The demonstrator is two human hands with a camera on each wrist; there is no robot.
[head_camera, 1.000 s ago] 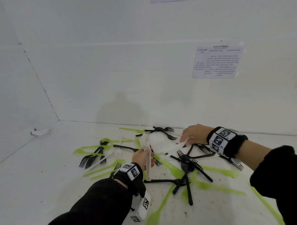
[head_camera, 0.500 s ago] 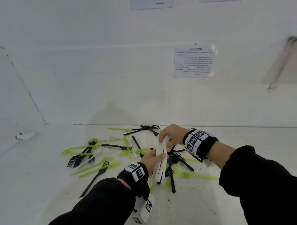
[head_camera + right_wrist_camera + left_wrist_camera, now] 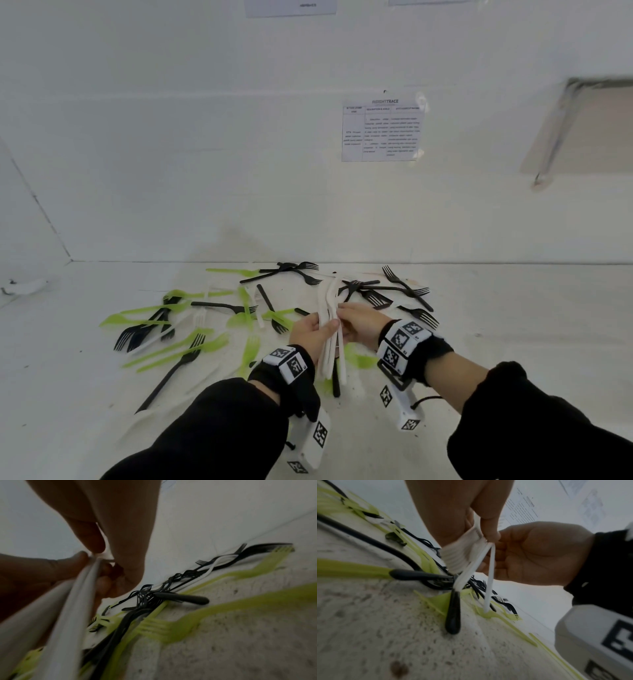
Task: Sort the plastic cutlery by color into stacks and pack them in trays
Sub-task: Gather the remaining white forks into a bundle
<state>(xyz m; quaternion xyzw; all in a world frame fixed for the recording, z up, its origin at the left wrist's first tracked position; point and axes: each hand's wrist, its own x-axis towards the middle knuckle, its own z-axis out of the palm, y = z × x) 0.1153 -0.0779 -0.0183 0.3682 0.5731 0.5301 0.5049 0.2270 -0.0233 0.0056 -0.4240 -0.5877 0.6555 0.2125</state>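
Since half-second ago, right hand [image 3: 359,323] dropped beside left hand [image 3: 313,334]; both grasp white cutlery bundle [image 3: 329,337] above tabletop [image 3: 513,342]. Green forks [image 3: 178,353], black forks [image 3: 404,291] lie scattered, unsorted. No trays visible. Early stage.

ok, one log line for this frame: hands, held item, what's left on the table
left hand: grips white cutlery bundle | right hand: pinches same bundle | table: green cutlery, black forks loose | trays: none visible
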